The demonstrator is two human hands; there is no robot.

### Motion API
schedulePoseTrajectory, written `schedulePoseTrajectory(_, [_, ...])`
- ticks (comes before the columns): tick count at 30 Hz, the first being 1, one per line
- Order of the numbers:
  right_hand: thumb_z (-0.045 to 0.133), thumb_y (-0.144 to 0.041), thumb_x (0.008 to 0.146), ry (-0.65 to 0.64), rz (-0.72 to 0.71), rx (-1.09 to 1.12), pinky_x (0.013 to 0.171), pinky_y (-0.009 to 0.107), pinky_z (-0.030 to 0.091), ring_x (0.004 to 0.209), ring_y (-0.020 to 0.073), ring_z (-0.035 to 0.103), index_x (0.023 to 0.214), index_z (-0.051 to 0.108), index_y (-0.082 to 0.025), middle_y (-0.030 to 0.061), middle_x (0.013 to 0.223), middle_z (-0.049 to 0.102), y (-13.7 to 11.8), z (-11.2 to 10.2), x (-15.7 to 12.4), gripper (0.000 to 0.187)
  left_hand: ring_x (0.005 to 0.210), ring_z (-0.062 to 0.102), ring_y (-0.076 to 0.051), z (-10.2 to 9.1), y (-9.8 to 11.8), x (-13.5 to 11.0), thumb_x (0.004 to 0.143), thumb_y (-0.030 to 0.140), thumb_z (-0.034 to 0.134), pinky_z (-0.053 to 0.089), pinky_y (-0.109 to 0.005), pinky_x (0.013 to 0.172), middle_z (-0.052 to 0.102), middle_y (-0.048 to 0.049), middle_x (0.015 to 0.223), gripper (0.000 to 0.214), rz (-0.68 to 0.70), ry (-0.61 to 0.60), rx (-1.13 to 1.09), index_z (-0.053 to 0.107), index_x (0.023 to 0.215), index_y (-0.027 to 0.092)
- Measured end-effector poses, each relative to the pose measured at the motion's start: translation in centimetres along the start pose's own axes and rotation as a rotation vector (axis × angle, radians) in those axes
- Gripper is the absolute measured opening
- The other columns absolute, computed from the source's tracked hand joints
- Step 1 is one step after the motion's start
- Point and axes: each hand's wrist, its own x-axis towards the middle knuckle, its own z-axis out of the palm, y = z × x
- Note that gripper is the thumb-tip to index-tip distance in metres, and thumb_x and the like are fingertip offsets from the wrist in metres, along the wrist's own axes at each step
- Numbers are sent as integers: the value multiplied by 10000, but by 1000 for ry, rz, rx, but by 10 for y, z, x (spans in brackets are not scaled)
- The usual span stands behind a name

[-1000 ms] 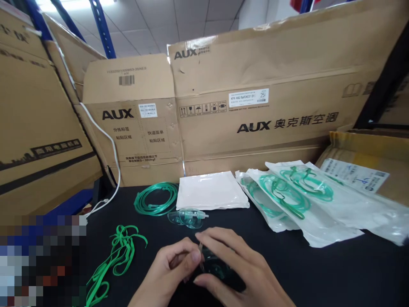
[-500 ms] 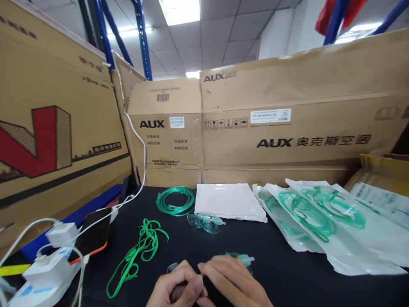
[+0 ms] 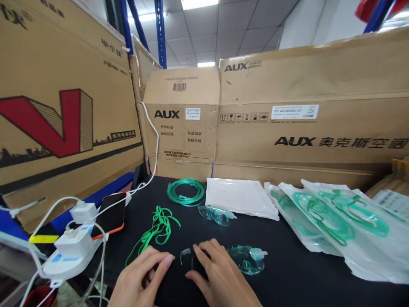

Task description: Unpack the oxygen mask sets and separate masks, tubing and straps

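Note:
My left hand (image 3: 143, 275) is at the bottom of the view, its fingers curled and the thumb against the index finger; whatever it may hold is hidden. Just right of it, my right hand (image 3: 220, 273) has thumb and fingers apart, with black tabletop showing between them. By its fingertips lies a small, thin, bent, shiny strip (image 3: 184, 252). A clear green oxygen mask (image 3: 247, 259) with a pale connector rests beside my right hand, partly covered by it. Another such mask (image 3: 217, 214) lies farther back.
Green elastic straps (image 3: 159, 230) lie left of my hands. Coiled green tubing (image 3: 185, 192), a white packet (image 3: 241, 197) and bagged mask sets (image 3: 332, 217) stand behind and right. A phone (image 3: 111, 211), a power strip (image 3: 68, 264) and cables are at left. Cardboard (image 3: 287, 128) walls the back.
My hands have moved apart, left hand to the left, and the right hand's fingers have spread. The bent strip and nearer mask show more fully. The view has shifted left.

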Motion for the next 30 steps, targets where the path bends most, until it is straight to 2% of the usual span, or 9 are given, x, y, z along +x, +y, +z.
schedulePoseTrajectory(3, [871, -335, 802, 9, -21, -16, 888, 512, 648, 1024, 363, 738, 1299, 694, -86, 172, 1131, 765, -3, -6, 4, 583, 627, 624, -130, 9, -1, 4, 981, 477, 591, 491, -199, 599, 722, -4, 1009, 272, 40, 78, 28, 766, 1061, 285])
schedulePoseTrajectory(7, [748, -302, 921, 93, -34, -26, 848, 483, 658, 999, 330, 740, 1254, 722, -160, 136, 1104, 764, 9, -32, -6, 364, 640, 636, -139, 18, 4, 14, 970, 447, 611, 506, -244, 633, 712, -22, 1093, 304, 70, 32, 153, 738, 1184, 273])
schedulePoseTrajectory(9, [575, -318, 1026, 143, -9, -68, 866, 493, 651, 1046, 327, 732, 1244, 725, -189, 138, 1151, 747, 24, -48, -16, 295, 672, 651, -159, 20, 9, 21, 972, 432, 605, 503, -268, 653, 715, -36, 1059, 301, 59, -19, 234, 741, 1166, 246])
schedulePoseTrajectory(11, [444, -364, 1074, 172, 40, -115, 881, 513, 646, 1084, 330, 725, 1237, 729, -214, 139, 1201, 730, 41, -64, -29, 361, 682, 657, -176, 21, 13, 27, 974, 406, 597, 494, -279, 658, 719, -34, 986, 256, 49, -58, 292, 753, 1092, 241])
schedulePoseTrajectory(15, [439, -408, 1071, 138, 114, -127, 951, 506, 629, 1131, 322, 718, 1260, 725, -277, 114, 1288, 701, 68, -82, -57, 367, 691, 649, -187, 20, 15, 30, 943, 358, 626, 488, -285, 673, 696, -9, 910, 143, 69, -22, 333, 725, 971, 259])
schedulePoseTrajectory(18, [459, -399, 1064, 113, 150, -103, 978, 513, 619, 1161, 317, 706, 1284, 708, -309, 97, 1322, 676, 78, -81, -72, 343, 840, 668, -217, 20, 10, 25, 907, 322, 662, 510, -304, 760, 689, -15, 998, 102, 126, -9, 352, 694, 988, 270])
schedulePoseTrajectory(22, [465, -341, 1067, 71, 191, -35, 1047, 531, 574, 1250, 298, 651, 1321, 666, -317, 93, 1398, 611, 85, -72, -78, 325, 968, 665, -238, 22, 2, 24, 907, 321, 679, 529, -319, 812, 685, -19, 1056, 115, 167, -106, 379, 673, 1013, 275])
schedulePoseTrajectory(27, [493, -326, 1058, 72, 234, 8, 1067, 622, 522, 1268, 324, 628, 1370, 625, -330, 102, 1395, 603, 84, -64, -77, 339, 835, 656, -228, 22, -1, 26, 952, 437, 671, 533, -303, 769, 710, -15, 879, 200, 261, -88, 407, 692, 867, 256])
schedulePoseTrajectory(30, [513, -297, 1048, 97, 223, 14, 1067, 622, 517, 1251, 323, 634, 1348, 642, -334, 94, 1374, 617, 81, -63, -75, 328, 812, 674, -216, 21, 1, 25, 995, 461, 609, 540, -287, 769, 746, -11, 873, 265, 322, -62, 409, 720, 857, 264])
